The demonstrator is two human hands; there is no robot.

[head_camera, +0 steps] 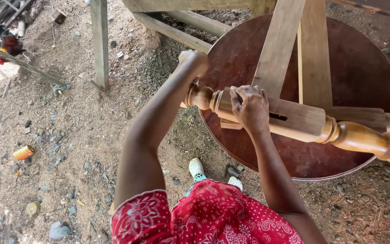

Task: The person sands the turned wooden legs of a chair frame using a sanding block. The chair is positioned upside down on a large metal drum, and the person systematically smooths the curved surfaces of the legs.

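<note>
A red patterned skirt [213,217] fills the near edge, with two pale shoes [196,168] on the gravelly dirt ground [68,135] just beyond it. Both bare arms reach away from the camera to a turned wooden table leg [294,122] lying across the underside of a round, dark brown tabletop [362,68], which rests on the ground to the right. The right hand [250,108] lies on the leg's square block, fingers curled over its far edge, gripping it beside a narrow slot [278,117]. The left hand [194,61] is closed into a fist at the tabletop's left rim, just past the leg's rounded knob end [198,96]; whether it holds anything cannot be told. Two pale wooden boards [294,45] rise from the block toward the far side. Farther left stands a wooden post [100,40]. An orange can [24,152] lies on the ground at near left, well apart from the work.
</note>
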